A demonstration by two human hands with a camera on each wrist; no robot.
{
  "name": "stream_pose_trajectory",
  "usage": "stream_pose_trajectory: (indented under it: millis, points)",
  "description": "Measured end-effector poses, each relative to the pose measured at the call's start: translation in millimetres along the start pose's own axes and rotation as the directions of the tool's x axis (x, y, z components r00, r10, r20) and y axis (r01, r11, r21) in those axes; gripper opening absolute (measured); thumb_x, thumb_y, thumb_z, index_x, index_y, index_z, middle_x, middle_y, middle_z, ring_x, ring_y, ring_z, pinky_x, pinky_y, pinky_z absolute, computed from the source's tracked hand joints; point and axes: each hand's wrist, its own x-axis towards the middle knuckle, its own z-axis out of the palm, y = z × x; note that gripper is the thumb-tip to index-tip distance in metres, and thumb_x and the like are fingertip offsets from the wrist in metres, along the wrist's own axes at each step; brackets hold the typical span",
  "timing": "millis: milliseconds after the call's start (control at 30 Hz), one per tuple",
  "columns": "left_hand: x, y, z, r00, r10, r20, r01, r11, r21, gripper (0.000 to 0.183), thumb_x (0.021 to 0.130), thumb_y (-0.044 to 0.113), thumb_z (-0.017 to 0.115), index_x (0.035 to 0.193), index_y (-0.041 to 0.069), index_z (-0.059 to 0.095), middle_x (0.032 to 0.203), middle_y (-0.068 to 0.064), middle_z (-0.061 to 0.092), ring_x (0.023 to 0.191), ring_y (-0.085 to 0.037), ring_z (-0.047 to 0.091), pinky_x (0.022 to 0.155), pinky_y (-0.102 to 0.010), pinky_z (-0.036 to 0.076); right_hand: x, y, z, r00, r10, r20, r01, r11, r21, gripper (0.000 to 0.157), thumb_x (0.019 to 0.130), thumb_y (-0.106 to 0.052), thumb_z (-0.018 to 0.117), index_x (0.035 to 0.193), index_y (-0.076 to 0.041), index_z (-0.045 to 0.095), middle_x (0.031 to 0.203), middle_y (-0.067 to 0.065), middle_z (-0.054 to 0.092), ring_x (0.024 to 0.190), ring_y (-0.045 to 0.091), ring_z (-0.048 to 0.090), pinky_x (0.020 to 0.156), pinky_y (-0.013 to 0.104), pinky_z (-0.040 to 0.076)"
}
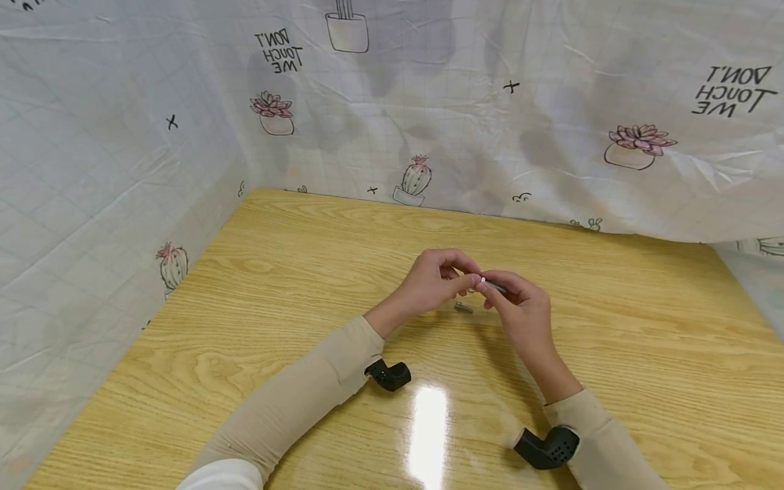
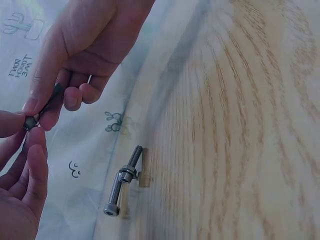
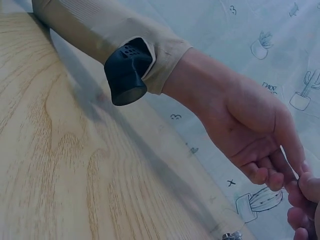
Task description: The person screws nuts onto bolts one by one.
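Both hands meet above the table. The right hand (image 1: 528, 314) grips a slim dark bolt (image 1: 495, 286) between thumb and fingers, its shaft partly hidden by them. At the bolt's end, the left hand (image 1: 436, 280) pinches a small grey piece that looks like a nut (image 2: 31, 122); fingers cover much of it. Just below the hands, metal bolts (image 1: 463, 307) lie close together on the table. The left wrist view shows a socket-head bolt (image 2: 113, 200) beside a threaded bolt (image 2: 135, 156) with a nut and washer (image 2: 128, 174). Only the left hand (image 3: 250, 117) shows well in the right wrist view.
The wood-grain table (image 1: 294, 272) reaches back to a hanging sheet (image 1: 367, 122) printed with cacti and lettering. Black wrist cameras (image 1: 388, 376) sit on both beige sleeves. Light glares off the tabletop near the front.
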Motion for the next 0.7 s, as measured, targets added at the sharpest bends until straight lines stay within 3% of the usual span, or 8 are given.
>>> stream_pose_trajectory:
  millis: [233, 400, 500, 700]
  points:
    - [3.7, -2.4, -5.6, 0.997, -0.032, -0.069, 0.032, 0.999, 0.0, 0.012, 0.094, 0.019, 0.065, 0.102, 0.012, 0.071, 0.099, -0.006, 0.07, 0.085, -0.035, 0.067, 0.068, -0.035, 0.055, 4.9, -0.8, -7.2, 0.998, 0.064, -0.011, -0.065, 0.994, -0.092, 0.027, 0.09, -0.018, 0.07, 0.113, -0.005, 0.069, 0.089, -0.023, 0.067, 0.067, 0.011, 0.065, 0.066, 0.024, 0.055]
    - [6.0, -1.0, -9.7, 0.994, -0.048, -0.102, 0.046, 0.999, -0.027, 0.012, 0.094, 0.018, 0.064, 0.102, 0.01, 0.07, 0.102, -0.019, 0.068, 0.088, -0.039, 0.067, 0.059, -0.025, 0.048, 8.2, 0.2, -11.6, 0.994, 0.108, -0.035, -0.111, 0.986, -0.122, 0.024, 0.091, -0.024, 0.068, 0.109, -0.008, 0.071, 0.089, -0.019, 0.066, 0.068, 0.01, 0.064, 0.067, 0.022, 0.053]
    - [6.5, 0.6, -9.7, 0.993, -0.054, -0.106, 0.051, 0.998, -0.03, 0.013, 0.094, 0.017, 0.064, 0.103, 0.008, 0.07, 0.102, -0.02, 0.068, 0.089, -0.04, 0.067, 0.057, -0.021, 0.045, 9.0, 0.3, -13.5, 0.992, 0.125, -0.023, -0.127, 0.986, -0.105, 0.025, 0.092, -0.025, 0.067, 0.106, -0.005, 0.072, 0.086, -0.014, 0.069, 0.068, 0.008, 0.063, 0.068, 0.022, 0.053]
    - [7.4, 0.7, -10.0, 0.995, -0.08, -0.064, 0.078, 0.997, -0.025, 0.015, 0.092, 0.015, 0.067, 0.105, 0.008, 0.07, 0.103, -0.01, 0.07, 0.089, -0.029, 0.069, 0.075, -0.036, 0.057, 9.7, 3.8, -14.7, 0.992, 0.123, -0.035, -0.127, 0.985, -0.121, 0.025, 0.093, -0.024, 0.066, 0.102, -0.002, 0.072, 0.08, -0.016, 0.068, 0.066, 0.005, 0.062, 0.067, 0.022, 0.054]
